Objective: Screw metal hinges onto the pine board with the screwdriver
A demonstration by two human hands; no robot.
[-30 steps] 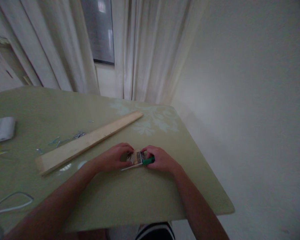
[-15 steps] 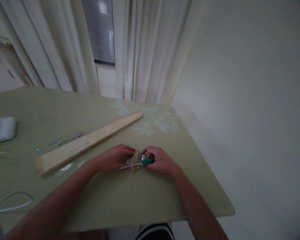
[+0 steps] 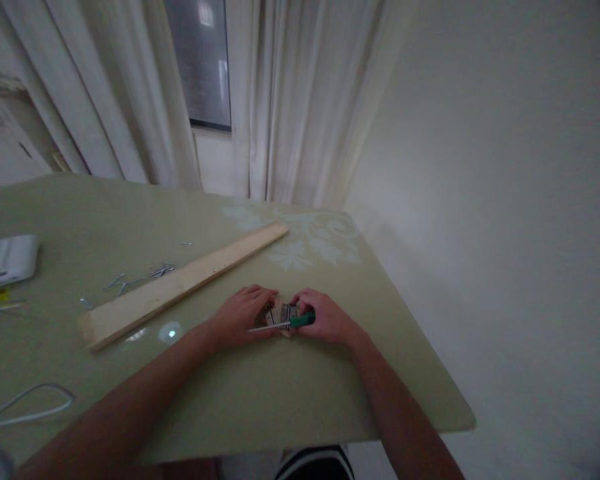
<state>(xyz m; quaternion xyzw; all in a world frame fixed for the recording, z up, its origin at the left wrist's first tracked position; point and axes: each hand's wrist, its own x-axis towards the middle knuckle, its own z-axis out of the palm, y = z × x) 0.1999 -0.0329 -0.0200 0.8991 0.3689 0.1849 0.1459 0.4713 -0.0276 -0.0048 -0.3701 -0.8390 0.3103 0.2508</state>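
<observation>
My left hand (image 3: 243, 317) and my right hand (image 3: 325, 319) meet over a small wooden block with a metal hinge (image 3: 281, 313) on the green table (image 3: 230, 400). The right hand is closed round a green-handled screwdriver (image 3: 300, 321); its thin metal shaft points left, across the block, towards my left fingers. Curled left fingers press on the block's left side and steady it. Most of the block is hidden between the two hands.
A long pale wooden plank (image 3: 180, 283) lies diagonally behind my hands. Several loose screws (image 3: 140, 277) are scattered beside it. A white box (image 3: 7, 260) sits at the left edge, a white cable (image 3: 30, 403) lies near the front left. Curtains and a wall stand behind.
Both hands and the block have shifted slightly, and the screwdriver shaft now lies lower across the block. The view has drifted a little.
</observation>
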